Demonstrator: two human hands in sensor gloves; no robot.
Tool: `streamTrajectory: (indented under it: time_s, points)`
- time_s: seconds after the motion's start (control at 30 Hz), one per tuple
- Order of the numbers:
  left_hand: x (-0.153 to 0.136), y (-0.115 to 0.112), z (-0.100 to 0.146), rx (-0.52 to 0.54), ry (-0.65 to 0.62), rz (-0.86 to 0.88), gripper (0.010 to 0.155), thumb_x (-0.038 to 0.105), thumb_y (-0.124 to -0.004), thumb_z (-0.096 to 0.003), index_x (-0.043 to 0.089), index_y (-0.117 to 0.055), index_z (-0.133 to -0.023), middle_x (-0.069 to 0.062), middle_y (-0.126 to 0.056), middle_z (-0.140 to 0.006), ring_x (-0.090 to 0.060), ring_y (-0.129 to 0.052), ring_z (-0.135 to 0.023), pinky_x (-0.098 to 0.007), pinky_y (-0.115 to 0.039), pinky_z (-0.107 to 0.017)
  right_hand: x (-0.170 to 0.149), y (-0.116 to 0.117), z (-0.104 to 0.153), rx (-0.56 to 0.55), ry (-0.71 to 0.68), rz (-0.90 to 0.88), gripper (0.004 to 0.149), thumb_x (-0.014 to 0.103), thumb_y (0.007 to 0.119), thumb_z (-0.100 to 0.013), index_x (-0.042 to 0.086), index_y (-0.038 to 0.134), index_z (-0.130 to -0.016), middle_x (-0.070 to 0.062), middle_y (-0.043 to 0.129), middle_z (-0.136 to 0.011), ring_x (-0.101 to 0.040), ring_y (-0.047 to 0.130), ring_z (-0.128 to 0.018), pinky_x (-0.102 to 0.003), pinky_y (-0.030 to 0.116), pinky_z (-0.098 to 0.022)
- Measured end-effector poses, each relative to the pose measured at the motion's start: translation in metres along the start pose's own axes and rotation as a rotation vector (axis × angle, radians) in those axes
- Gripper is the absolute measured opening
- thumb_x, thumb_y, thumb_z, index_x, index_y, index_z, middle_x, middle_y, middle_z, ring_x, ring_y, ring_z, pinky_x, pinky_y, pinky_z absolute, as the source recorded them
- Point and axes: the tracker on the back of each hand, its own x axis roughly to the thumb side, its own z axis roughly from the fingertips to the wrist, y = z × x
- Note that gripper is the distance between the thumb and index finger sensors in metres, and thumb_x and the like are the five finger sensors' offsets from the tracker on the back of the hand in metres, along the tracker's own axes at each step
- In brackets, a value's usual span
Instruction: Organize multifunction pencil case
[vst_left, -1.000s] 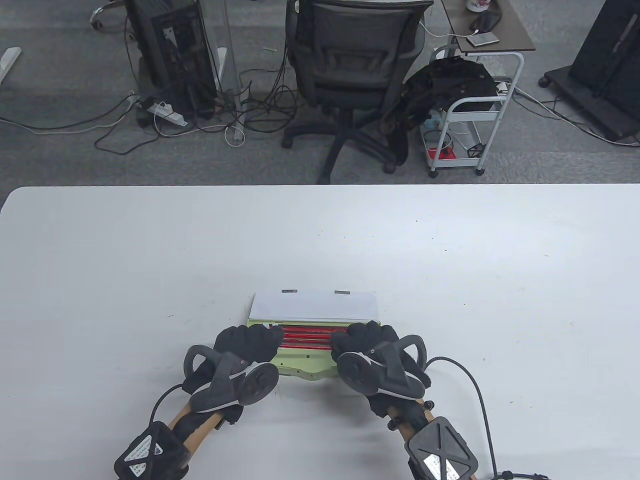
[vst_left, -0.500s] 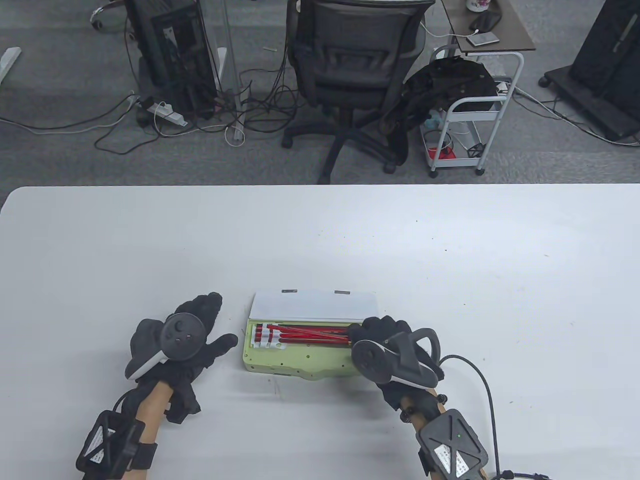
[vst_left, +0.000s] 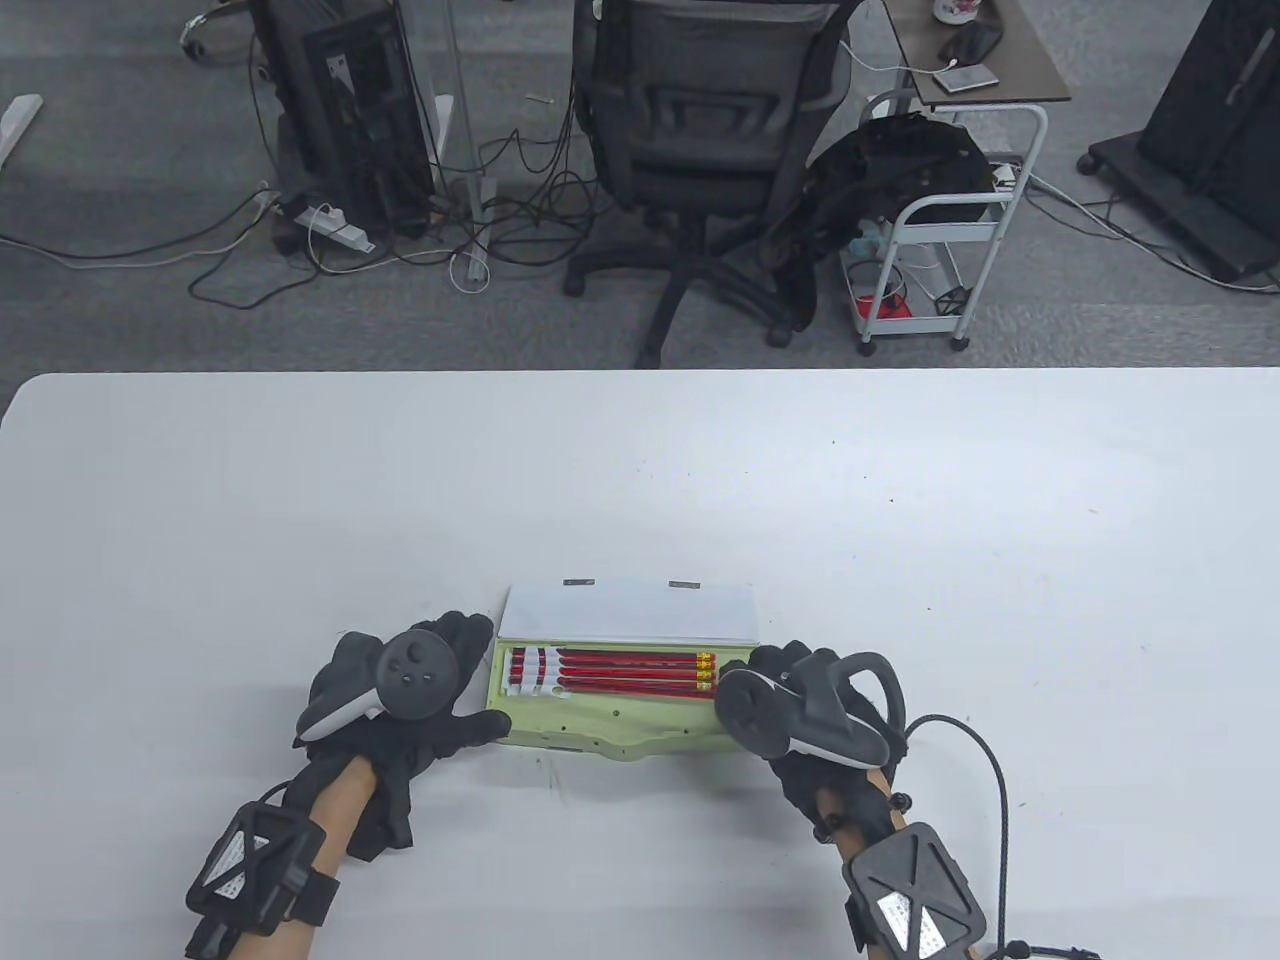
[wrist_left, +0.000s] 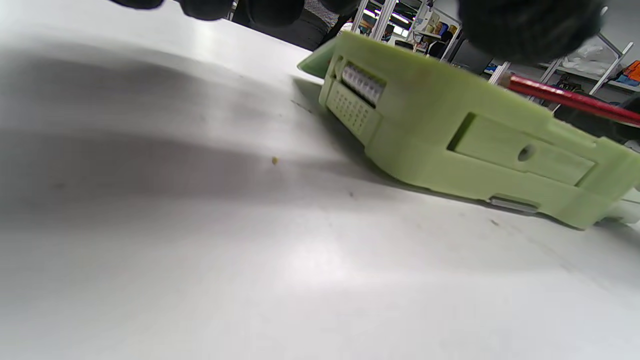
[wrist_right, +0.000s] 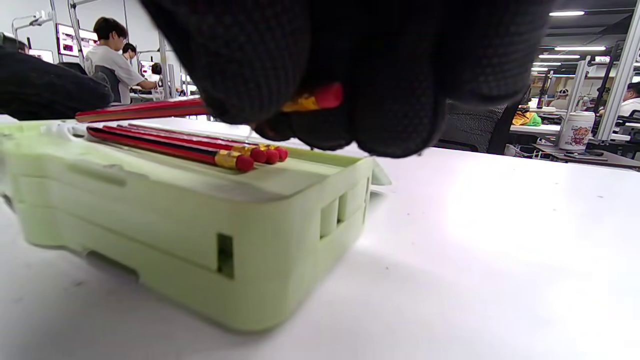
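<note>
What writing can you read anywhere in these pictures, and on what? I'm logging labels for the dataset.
None can be read.
The wrist-pack stickers: print too small.
The pencil case: no text, only moulded slots and holes.
The red pencils: no legible print.
The white jar behind the table: a cartoon picture, its lettering blurred.

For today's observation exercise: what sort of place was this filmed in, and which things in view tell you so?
Most likely an office or lab workroom: a swivel office chair and tangled floor cables lie beyond the white table, and the right wrist view shows people at monitor desks.
</note>
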Motion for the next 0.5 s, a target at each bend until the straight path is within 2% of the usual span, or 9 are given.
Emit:
streamTrajectory:
  time_s: [0.33, 0.5]
  points:
    - [0.004, -0.003, -0.003, -0.012, 0.000, -0.016, 0.096, 0.061, -0.068, -0.0429, 0.015, -0.027, -0.117, -0.023, -0.038, -0.125, -0.057, -0.043, -0.111, -0.076, -0.046, -0.071, 0.005, 0.001, -0.002, -0.022, -0.014, 0.019, 0.042, 0.027, 0.085, -0.043, 0.017, 0.088, -0.084, -0.011, 0.092, -0.077, -0.032, 0.098, -0.062, -0.051, 0.084, -0.054]
    - [0.004, -0.004, -0.003, -0.014, 0.000, -0.021, 0.095, 0.061, -0.068, -0.0429, 0.016, -0.028, -0.117, -0.022, -0.039, -0.126, -0.056, -0.044, -0.112, -0.076, -0.046, -0.072, 0.013, 0.002, -0.002, -0.099, -0.027, 0.070, 0.042, 0.029, 0.089, -0.041, 0.017, 0.091, -0.081, -0.008, 0.096, -0.074, -0.030, 0.101, -0.061, -0.050, 0.086, -0.053]
